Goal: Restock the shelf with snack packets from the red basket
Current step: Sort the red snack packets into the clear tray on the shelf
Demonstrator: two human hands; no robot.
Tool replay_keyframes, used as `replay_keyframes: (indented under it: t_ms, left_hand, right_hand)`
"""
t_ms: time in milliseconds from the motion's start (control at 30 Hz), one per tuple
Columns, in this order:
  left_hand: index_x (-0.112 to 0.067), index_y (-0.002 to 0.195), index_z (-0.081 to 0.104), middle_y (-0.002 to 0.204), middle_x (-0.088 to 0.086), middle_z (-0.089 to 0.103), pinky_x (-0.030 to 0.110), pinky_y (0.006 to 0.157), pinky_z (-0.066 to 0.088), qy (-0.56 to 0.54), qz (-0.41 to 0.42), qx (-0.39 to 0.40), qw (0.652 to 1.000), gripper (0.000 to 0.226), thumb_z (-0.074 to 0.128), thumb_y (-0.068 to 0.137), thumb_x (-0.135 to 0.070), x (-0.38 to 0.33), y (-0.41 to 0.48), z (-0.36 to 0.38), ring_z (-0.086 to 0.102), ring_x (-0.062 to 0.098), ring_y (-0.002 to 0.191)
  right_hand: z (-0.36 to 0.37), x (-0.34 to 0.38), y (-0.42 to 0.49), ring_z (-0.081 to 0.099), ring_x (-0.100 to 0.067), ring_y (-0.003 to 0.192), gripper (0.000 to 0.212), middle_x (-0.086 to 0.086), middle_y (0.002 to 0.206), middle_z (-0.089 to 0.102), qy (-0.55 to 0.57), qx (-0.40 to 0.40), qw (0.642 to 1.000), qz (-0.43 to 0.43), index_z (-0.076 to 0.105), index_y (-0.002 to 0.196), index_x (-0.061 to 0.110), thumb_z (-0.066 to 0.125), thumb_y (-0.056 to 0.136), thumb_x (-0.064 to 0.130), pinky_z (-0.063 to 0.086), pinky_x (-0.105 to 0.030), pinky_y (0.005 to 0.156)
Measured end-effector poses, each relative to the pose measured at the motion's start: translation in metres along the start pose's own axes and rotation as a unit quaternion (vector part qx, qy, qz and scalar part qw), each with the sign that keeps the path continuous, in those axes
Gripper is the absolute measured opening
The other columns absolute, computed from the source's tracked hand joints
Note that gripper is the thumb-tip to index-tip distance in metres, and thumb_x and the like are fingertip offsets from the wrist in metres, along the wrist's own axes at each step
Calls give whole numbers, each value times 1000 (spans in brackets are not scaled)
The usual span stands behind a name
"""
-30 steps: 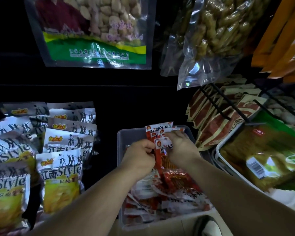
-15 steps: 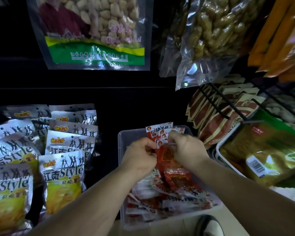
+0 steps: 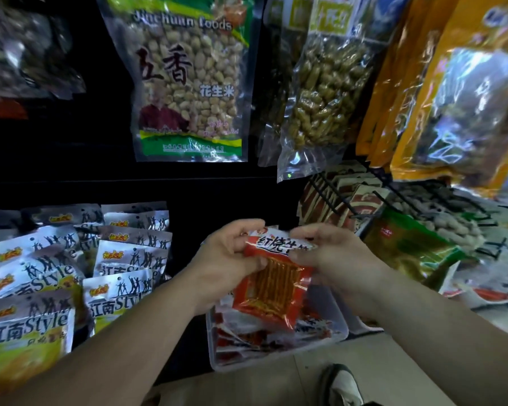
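Red snack packet (image 3: pixel 272 285) held over clear bin (image 3: pixel 343 328), left hand (image 3: pixel 225 260) pinching its top edge from 9 o'clock, right hand (image 3: pixel 335 259) gripping from 3 o'clock, label partly hidden by right hand, loose packets (image 3: pixel 314 329) beneath mostly covered, shoe (image 3: pixel 342 385) at 6 o'clock cut off.

Both hands, left (image 3: pixel 226 259) and right (image 3: pixel 332 259), pinching red snack packet (image 3: pixel 272 285) above clear tub (image 3: pixel 339 320), silver packets (image 3: pixel 121 276) left
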State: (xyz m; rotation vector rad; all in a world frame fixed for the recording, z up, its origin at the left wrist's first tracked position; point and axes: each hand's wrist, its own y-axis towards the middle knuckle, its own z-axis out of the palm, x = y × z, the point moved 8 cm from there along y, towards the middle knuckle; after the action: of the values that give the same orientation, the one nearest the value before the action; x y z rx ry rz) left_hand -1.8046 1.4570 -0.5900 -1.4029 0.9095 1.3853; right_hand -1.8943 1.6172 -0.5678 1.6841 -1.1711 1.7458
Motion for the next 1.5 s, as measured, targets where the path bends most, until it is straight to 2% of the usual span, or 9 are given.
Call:
replay_keyframes:
  t_ms: [267, 533, 733, 933, 1000, 1067, 1167, 1367, 1500]
  left_hand:
    - [-39, 111, 78, 109, -6, 78, 35, 84, 63, 4, 24, -22, 999, 43, 79, 88, -3, -23, -17, -1, 75, 19, 101]
    - [-38, 137, 61, 114, 4, 77, 33, 82, 62, -40, -13, 73, 996, 70, 81, 84, 3, -11, -16, 13, 75, 22, 106]
    - [-32, 142, 55, 112, -8, 77, 27, 82, 61, -19, 17, -38, 999, 72, 82, 84, 1, -8, -6, -2, 74, 11, 105]
    - [-47, 109, 64, 103, 0, 74, 45, 75, 64, 134, 92, -86, 983, 52, 75, 89, 0, -24, -11, 6, 73, 24, 91]
    - [-35, 97, 61, 93, 0, 71, 53, 69, 61, 156, 106, -43, 981, 33, 71, 93, -3, -28, -16, 23, 71, 31, 84]
    - [-26, 93, 58, 94, -1, 71, 36, 66, 62, 122, 106, 23, 987, 24, 67, 93, -4, -30, -23, 44, 74, 21, 79]
    - [-28, 95, 65, 103, -6, 74, 36, 84, 62, 85, 81, 23, 993, 20, 70, 93, -8, -29, -22, 43, 74, 12, 97]
    - [-46, 113, 67, 107, -12, 75, 40, 85, 64, 53, 25, -72, 996, 44, 82, 88, -13, -18, -14, 12, 73, 11, 98]
    - [-42, 114, 74, 111, -2, 78, 37, 83, 63, -38, -12, -38, 999, 47, 80, 87, -4, -8, -10, 15, 76, 20, 101]
  right_hand:
    - [5, 9, -28, 72, -34, 113, 49, -7, 120, 76, 122, -21, 991, -54, 72, 126, 38, 80, 89, 8, 57, -58, 97]
    - [-2, 4, -16, 77, -31, 102, 56, -7, 111, 79, 152, -14, 988, -37, 58, 141, 23, 78, 90, 9, 64, -50, 80]
    - [11, -1, -18, 76, -34, 101, 104, 5, 127, 69, -12, 149, 987, -62, 46, 146, 60, 90, 74, -1, 62, -42, 76]
    - [-1, 14, -14, 58, 5, 123, 79, 31, 141, 50, -257, -11, 947, -193, 38, 144, 70, 82, 88, 36, 57, -23, 94]
    - [8, 12, -14, 54, 5, 132, 61, 31, 147, 51, -128, 69, 971, -191, 45, 144, 64, 74, 94, 45, 55, -34, 102]
    - [16, 9, -16, 57, -5, 134, 53, 20, 148, 56, -36, 119, 978, -169, 52, 144, 56, 71, 97, 41, 57, -33, 101]
    - [3, 14, -15, 64, -7, 124, 44, 14, 133, 67, -54, 37, 977, -201, 59, 137, 54, 66, 102, 28, 59, -30, 97]
    - [-6, 5, -14, 65, -30, 117, 67, 13, 133, 70, -20, 24, 990, -136, 49, 141, 60, 56, 105, 4, 56, -55, 102]
    - [-2, -3, -11, 64, -16, 128, 72, 7, 132, 71, 26, 69, 995, -75, 45, 149, 51, 69, 96, 8, 49, -46, 108]
